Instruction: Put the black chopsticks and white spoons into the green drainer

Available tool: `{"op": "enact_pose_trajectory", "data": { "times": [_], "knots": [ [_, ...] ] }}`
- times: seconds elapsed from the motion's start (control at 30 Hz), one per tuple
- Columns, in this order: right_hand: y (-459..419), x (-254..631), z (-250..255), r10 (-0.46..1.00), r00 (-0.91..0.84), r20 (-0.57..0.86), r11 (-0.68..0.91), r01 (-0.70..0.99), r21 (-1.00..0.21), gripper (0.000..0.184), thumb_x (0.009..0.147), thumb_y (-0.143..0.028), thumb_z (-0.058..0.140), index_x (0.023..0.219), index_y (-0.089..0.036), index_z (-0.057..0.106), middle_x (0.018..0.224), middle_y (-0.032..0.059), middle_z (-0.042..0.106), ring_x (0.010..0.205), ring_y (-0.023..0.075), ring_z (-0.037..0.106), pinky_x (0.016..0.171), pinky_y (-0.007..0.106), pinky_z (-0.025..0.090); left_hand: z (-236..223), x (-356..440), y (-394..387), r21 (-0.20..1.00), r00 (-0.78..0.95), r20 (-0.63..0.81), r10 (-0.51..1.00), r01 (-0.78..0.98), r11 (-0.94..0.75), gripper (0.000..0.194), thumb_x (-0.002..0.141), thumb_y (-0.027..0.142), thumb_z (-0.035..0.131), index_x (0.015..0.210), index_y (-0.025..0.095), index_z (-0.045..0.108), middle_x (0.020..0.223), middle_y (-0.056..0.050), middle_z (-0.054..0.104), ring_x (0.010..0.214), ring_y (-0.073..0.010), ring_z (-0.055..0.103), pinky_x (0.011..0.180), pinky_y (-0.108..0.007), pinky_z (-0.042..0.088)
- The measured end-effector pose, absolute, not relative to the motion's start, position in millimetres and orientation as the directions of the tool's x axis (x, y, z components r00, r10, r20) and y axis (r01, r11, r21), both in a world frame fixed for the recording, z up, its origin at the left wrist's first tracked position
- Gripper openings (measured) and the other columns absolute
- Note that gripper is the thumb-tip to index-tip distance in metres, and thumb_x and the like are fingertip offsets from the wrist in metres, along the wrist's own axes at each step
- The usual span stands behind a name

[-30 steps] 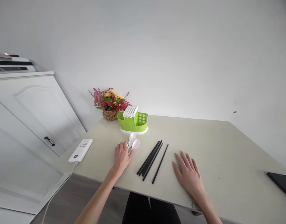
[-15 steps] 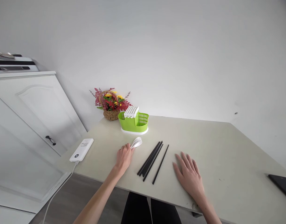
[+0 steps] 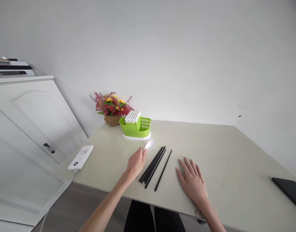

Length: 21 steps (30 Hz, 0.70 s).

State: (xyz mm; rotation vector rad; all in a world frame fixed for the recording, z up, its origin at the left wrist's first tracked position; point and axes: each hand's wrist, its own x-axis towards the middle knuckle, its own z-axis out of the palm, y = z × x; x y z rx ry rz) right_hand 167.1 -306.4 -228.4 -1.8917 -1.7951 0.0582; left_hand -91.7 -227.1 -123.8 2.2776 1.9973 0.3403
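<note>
My left hand [image 3: 136, 162] is closed around the handles of a few white spoons [image 3: 150, 144], lifted slightly off the beige table [image 3: 210, 145]; their bowls point toward the far side. Right of that hand lie several black chopsticks [image 3: 154, 166], most in a bundle and one apart. My right hand [image 3: 191, 182] rests flat on the table with fingers spread, holding nothing, to the right of the chopsticks. A green cutlery holder [image 3: 135, 126] with a white slotted top stands behind the spoons.
A wicker basket of flowers [image 3: 111, 109] stands at the table's back left by the wall. A white power bank [image 3: 81, 157] with a cable lies at the left edge. A dark flat device [image 3: 288, 189] lies at the right edge. A white cabinet [image 3: 29, 129] stands left.
My left hand gathered the white spoons off the table and carried them to the right, up to the chopstick bundle. My right hand stayed flat in place.
</note>
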Motion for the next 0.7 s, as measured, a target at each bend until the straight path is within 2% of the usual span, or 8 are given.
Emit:
{"op": "enact_pose_trajectory", "data": {
  "times": [0.13, 0.23, 0.33, 0.43, 0.57, 0.7],
  "knots": [
    [-305.8, 167.7, -225.8, 0.93, 0.134, 0.343, 0.038, 0.892, -0.451, 0.064, 0.104, -0.057, 0.035, 0.152, -0.019, 0.054, 0.167, 0.0072, 0.04, 0.158, 0.0295, 0.025, 0.13, 0.053, 0.018, -114.3, -53.8, -233.8, 0.309, 0.221, 0.026, 0.975, 0.926, -0.218, 0.04, 0.113, 0.041, 0.027, 0.101, 0.02, 0.058, 0.096, -0.01, 0.076, 0.09, -0.0271, 0.075, 0.07, -0.032, 0.05],
    [-306.9, 169.6, -219.1, 0.919, 0.202, 0.339, 0.035, 0.814, -0.58, 0.065, 0.104, -0.057, 0.035, 0.151, -0.016, 0.053, 0.161, 0.0097, 0.049, 0.154, 0.027, 0.034, 0.128, 0.05, 0.023, -117.8, -24.6, -241.1, 0.311, 0.318, -0.006, 0.948, 0.902, -0.301, 0.042, 0.113, 0.041, 0.026, 0.102, 0.019, 0.06, 0.098, -0.011, 0.077, 0.092, -0.0283, 0.076, 0.072, -0.033, 0.051],
    [-308.1, 172.5, -210.3, 0.914, 0.334, 0.232, -0.043, 0.646, -0.762, 0.066, 0.103, -0.059, 0.031, 0.153, -0.019, 0.049, 0.155, 0.0098, 0.055, 0.148, 0.0278, 0.045, 0.122, 0.051, 0.034, -127.0, 1.5, -248.9, 0.288, 0.391, -0.004, 0.92, 0.882, -0.374, 0.045, 0.113, 0.042, 0.025, 0.106, 0.017, 0.061, 0.099, -0.013, 0.077, 0.091, -0.0295, 0.077, 0.072, -0.035, 0.052],
    [-308.1, 174.7, -203.6, 0.908, 0.399, 0.127, -0.088, 0.478, -0.874, 0.071, 0.102, -0.062, 0.031, 0.159, -0.022, 0.04, 0.16, 0.0098, 0.05, 0.148, 0.0302, 0.044, 0.118, 0.051, 0.038, -135.6, 22.3, -255.2, 0.261, 0.435, -0.015, 0.9, 0.871, -0.417, 0.047, 0.112, 0.042, 0.024, 0.108, 0.016, 0.063, 0.097, -0.014, 0.077, 0.087, -0.0295, 0.077, 0.07, -0.034, 0.052],
    [-306.5, 173.4, -199.4, 0.902, 0.424, 0.083, -0.104, 0.399, -0.911, 0.077, 0.101, -0.062, 0.031, 0.165, -0.019, 0.03, 0.166, 0.0115, 0.041, 0.152, 0.0312, 0.038, 0.12, 0.05, 0.034, -141.0, 39.8, -261.1, 0.213, 0.467, 0.0, 0.884, 0.864, -0.456, 0.046, 0.113, 0.037, 0.025, 0.11, 0.013, 0.065, 0.092, -0.016, 0.077, 0.086, -0.0304, 0.077, 0.069, -0.034, 0.052],
    [-305.2, 170.3, -198.3, 0.895, 0.429, 0.119, -0.112, 0.475, -0.873, 0.075, 0.101, -0.058, 0.03, 0.162, -0.016, 0.036, 0.163, 0.0124, 0.045, 0.152, 0.0311, 0.038, 0.122, 0.049, 0.032, -140.2, 47.5, -265.3, 0.113, 0.506, 0.046, 0.862, 0.854, -0.507, 0.044, 0.113, 0.031, 0.026, 0.111, 0.011, 0.065, 0.094, -0.016, 0.076, 0.083, -0.0296, 0.077, 0.066, -0.034, 0.053]
  ]
}}
